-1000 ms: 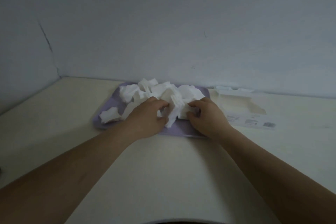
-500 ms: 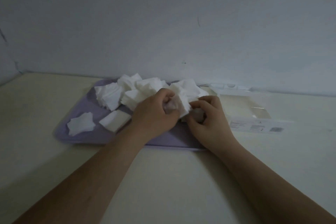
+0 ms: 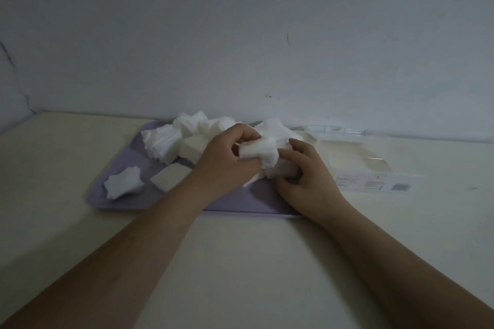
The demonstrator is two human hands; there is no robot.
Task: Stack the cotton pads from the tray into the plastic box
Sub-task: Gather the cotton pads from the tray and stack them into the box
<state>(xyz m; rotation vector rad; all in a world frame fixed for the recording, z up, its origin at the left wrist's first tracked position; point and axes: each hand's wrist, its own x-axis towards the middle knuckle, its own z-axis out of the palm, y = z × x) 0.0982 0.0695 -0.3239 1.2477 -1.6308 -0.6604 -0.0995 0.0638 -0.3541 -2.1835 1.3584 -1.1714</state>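
A lilac tray [image 3: 125, 165] lies on the cream table and carries several white square cotton pads, heaped toward its back [image 3: 187, 128]. My left hand [image 3: 227, 160] pinches a bunch of pads [image 3: 260, 149] lifted just above the tray's right half. My right hand [image 3: 304, 173] curls around another clump of pads [image 3: 284, 168] right below and beside that bunch. The clear plastic box [image 3: 374, 163] lies open to the right of the tray, with a printed label along its near side.
A small fanned stack of pads [image 3: 123, 185] and a single flat pad [image 3: 171, 180] lie on the tray's near left. A pale wall rises just behind the tray and box. Bare tabletop [image 3: 240, 262] spreads toward me.
The view has shifted a little, and both hands have gathered pads: the left has raised a bunch off the tray, the right has closed round a clump beside it.
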